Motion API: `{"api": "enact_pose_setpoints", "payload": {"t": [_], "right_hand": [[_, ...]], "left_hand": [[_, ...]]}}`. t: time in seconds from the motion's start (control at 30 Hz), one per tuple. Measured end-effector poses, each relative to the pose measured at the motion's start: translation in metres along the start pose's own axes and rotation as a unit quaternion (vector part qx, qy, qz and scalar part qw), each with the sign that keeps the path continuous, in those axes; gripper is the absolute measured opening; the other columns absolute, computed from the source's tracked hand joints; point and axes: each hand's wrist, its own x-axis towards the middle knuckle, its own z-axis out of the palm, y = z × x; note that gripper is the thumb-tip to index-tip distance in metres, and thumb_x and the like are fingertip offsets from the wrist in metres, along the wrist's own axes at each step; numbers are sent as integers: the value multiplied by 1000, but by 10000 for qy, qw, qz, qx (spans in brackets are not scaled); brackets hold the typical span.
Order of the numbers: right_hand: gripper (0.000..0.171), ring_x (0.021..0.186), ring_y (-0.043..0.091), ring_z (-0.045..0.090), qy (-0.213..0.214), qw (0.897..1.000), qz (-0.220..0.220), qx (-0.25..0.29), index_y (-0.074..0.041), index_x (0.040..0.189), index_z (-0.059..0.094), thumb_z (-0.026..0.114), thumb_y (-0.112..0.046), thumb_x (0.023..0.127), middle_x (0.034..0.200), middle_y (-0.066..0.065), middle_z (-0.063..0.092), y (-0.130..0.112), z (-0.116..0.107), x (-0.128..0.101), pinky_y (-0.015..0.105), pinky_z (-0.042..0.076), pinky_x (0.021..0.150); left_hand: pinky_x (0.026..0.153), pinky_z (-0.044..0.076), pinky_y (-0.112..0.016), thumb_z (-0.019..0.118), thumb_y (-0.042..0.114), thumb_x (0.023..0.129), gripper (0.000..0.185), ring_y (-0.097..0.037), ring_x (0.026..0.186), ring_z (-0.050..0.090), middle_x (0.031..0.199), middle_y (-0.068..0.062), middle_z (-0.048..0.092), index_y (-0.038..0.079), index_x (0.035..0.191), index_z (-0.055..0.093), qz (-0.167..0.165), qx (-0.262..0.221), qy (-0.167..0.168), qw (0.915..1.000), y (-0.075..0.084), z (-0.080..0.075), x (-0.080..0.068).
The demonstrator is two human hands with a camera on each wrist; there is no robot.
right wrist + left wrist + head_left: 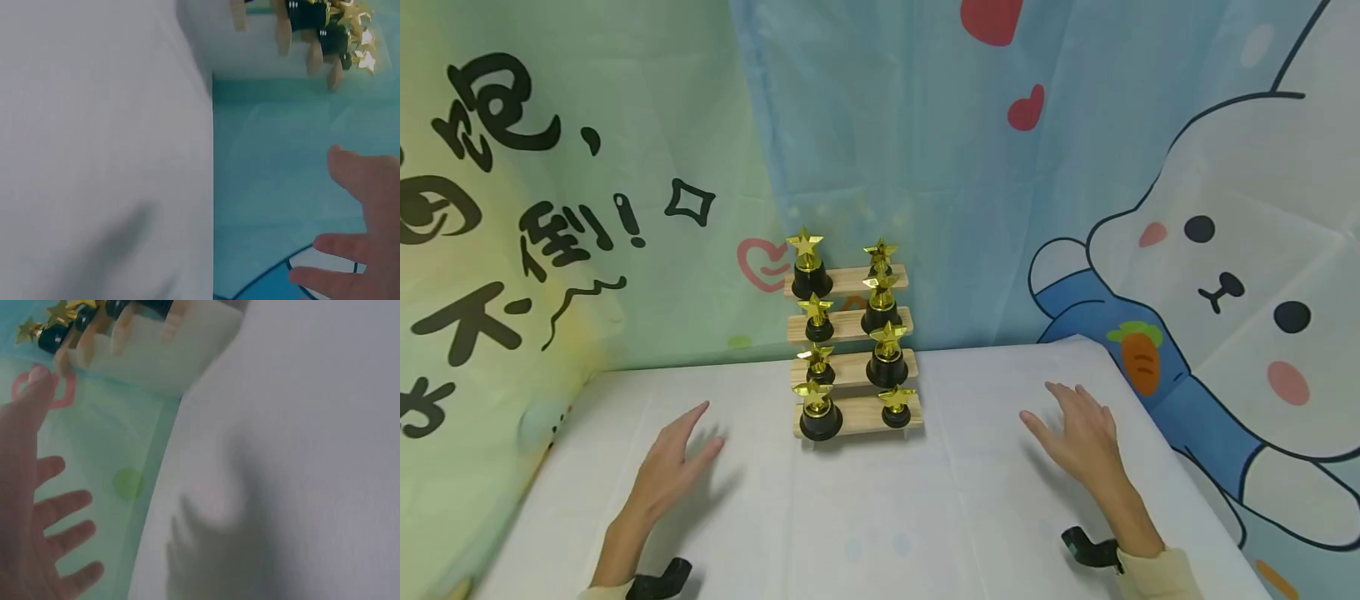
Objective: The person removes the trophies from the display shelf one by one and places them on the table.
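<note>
Both hands hovering with fingers spread, gripping nothing: left hand [673, 462] and right hand [1078, 433] flanking the stepped wooden rack [852, 354]. Centred at the white surface's [880, 517] far edge, rising upright, tiers facing forward, star trophies [820, 408] standing vertical.

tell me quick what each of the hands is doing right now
Left hand: open, fingers spread, holding nothing, over the white table.
Right hand: open, fingers spread, holding nothing, to the right of the stepped wooden rack of star trophies.
</note>
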Motion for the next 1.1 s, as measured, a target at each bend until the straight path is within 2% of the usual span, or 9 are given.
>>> {"api": "enact_pose_setpoints", "payload": {"t": [0.1,0.23,0.3,0.43,0.57,0.7,0.97,1.1], "right_hand": [[63,132,48,38,-287,9972,93,685,0,137,48,62,-43,93,140,28,48,-11,3,1,68,28,105],[52,128,40,49,-444,9860,-28,1608,-2,135,51,60,-36,96,136,22,56,-30,13,6,60,37,104],[47,123,38,54,-471,9811,-200,1868,-2,132,53,61,-31,96,131,20,60,-42,18,9,58,41,102],[43,119,35,58,-699,9757,-393,2038,-4,130,55,63,-28,95,126,17,64,-68,25,14,56,44,101],[42,119,32,59,-878,9710,-398,2190,-6,129,56,64,-28,94,125,14,65,-91,29,18,53,46,101],[39,117,32,60,-973,9625,-506,2481,-7,128,58,63,-27,95,125,13,65,-110,35,20,53,47,100],[34,113,32,61,-875,9558,-1001,2623,-6,125,62,65,-20,94,123,11,65,-132,50,24,54,48,96],[31,111,30,61,-962,9574,-981,2542,-8,123,63,64,-20,94,122,11,65,-137,55,24,54,49,94]], "left_hand": [[105,34,-61,58,33,97,57,-40,136,40,147,-18,46,9,146,40,-1,-736,-287,9969,7,12,11],[102,42,-55,59,26,97,52,-35,134,45,145,-14,49,7,143,44,202,-1559,-605,9857,16,29,29],[102,44,-52,59,24,97,50,-34,134,46,145,-12,50,8,143,45,191,-1831,-816,9795,18,37,37],[103,45,-47,60,20,97,50,-34,134,47,146,-11,50,8,143,45,18,-2276,-1189,9664,19,50,48],[104,45,-46,62,19,95,53,-36,133,47,145,-15,50,4,143,44,111,-2437,-1413,9594,19,61,54],[105,43,-49,66,25,93,59,-37,131,49,143,-16,51,6,144,44,146,-2524,-1604,9541,20,70,56],[104,45,-38,71,33,88,64,-26,123,58,134,-10,60,18,145,45,-119,-2397,-1800,9539,20,82,57],[102,46,-35,70,34,89,62,-25,122,58,132,-9,61,23,145,46,-86,-2367,-1808,9546,20,85,56]]}}
